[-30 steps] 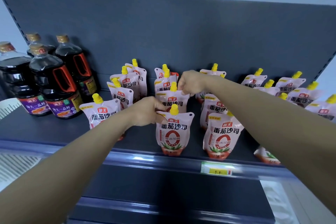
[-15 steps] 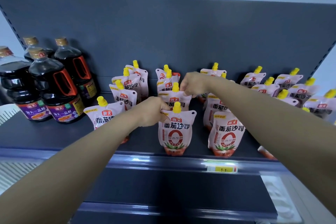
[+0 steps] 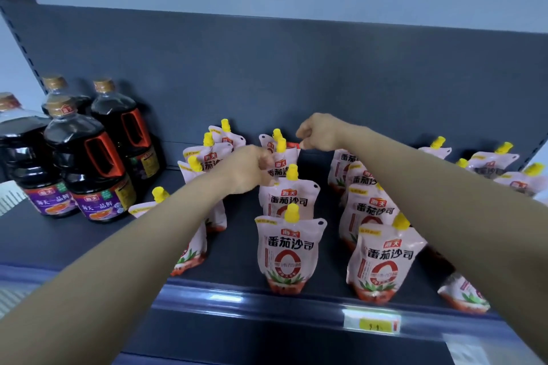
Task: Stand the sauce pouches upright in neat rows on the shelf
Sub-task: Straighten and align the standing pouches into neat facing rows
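Where your two bare arms reach in, the dark grey metal shelf (image 3: 237,249) holds this stock:

1. White-and-pink tomato sauce pouches with yellow screw caps, upright, in rows running away from you.
- Middle row, four deep, beneath and between your hands: front pouch (image 3: 289,252), second pouch (image 3: 289,201), third pouch (image 3: 281,167), rearmost pouch (image 3: 267,141).
- Below your right forearm: front-right pouch (image 3: 382,258), upright. More pouches stand behind it, partly covered by the arm.
- Under your left forearm: left-row pouches (image 3: 194,252), upright and partly covered.
- Beyond your right arm: far-right pouches (image 3: 492,160), upright.
- Beneath your right elbow, at the shelf's front edge: one leaning pouch (image 3: 462,293), tipped over and mostly hidden.

2. Four clear plastic bottles (image 3: 89,169) with red handles and gold caps, filled with dark sauce, stand well to the left of your left hand.

3. One yellow price tag (image 3: 376,326) sits on the front rail, below your right forearm.

Left hand (image 3: 252,169): fingers curled, pinching the top left corner of the third pouch. The forearm rises from the lower left.

Right hand (image 3: 320,132): knuckles up, fingers clenched, with the fingertips nipping the red-edged top right corner of the rearmost pouch. I cannot tell whether it also touches the third pouch. The forearm comes in from the right, above the right-hand row.
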Available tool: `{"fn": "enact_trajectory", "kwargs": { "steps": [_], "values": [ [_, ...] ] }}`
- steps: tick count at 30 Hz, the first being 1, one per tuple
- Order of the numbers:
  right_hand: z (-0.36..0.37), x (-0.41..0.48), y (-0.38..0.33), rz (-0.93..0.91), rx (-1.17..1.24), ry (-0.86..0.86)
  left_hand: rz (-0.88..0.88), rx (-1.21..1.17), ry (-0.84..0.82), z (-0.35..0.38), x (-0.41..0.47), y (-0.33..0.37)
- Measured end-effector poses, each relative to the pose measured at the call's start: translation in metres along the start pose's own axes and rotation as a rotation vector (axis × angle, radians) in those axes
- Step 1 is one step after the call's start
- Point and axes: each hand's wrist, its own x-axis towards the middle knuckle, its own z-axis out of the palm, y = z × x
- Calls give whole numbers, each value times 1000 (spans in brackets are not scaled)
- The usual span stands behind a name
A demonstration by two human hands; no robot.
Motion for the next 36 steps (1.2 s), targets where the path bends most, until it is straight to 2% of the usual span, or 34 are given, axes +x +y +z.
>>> {"fn": "enact_trajectory", "kwargs": {
  "steps": [4, 9, 15, 20, 23, 26, 27, 29, 32, 36],
  "values": [
    [12, 23, -7, -90, -84, -55, 42, 13, -62, 12, 12, -6],
    [17, 37, -11, -89, -197, -68, 43, 14, -113, 18, 18, -10],
    [22, 32, -4, -79, -246, -28, 0, 62, -68, 19, 22, -5],
    [18, 29, 6, -12, -224, -86, 6, 69, -59, 23, 23, -3],
    [10, 27, 8, 1, -163, -111, 26, 72, -171, 15, 21, -3],
    [-3, 33, 10, 16, -53, -50, 22, 90, -317, -3, 20, -5],
    [-6, 37, 10, 15, -38, -16, 13, 57, -303, -9, 22, -5],
    [-7, 46, 9, 9, -40, 15, -8, -14, -165, -16, 29, -6],
    [3, 55, 5, -4, -66, -68, 9, 32, 34, -15, 41, -5],
    [16, 67, 7, 9, -79, -158, 20, 82, -8, 0, 59, -7]
  ]
}}
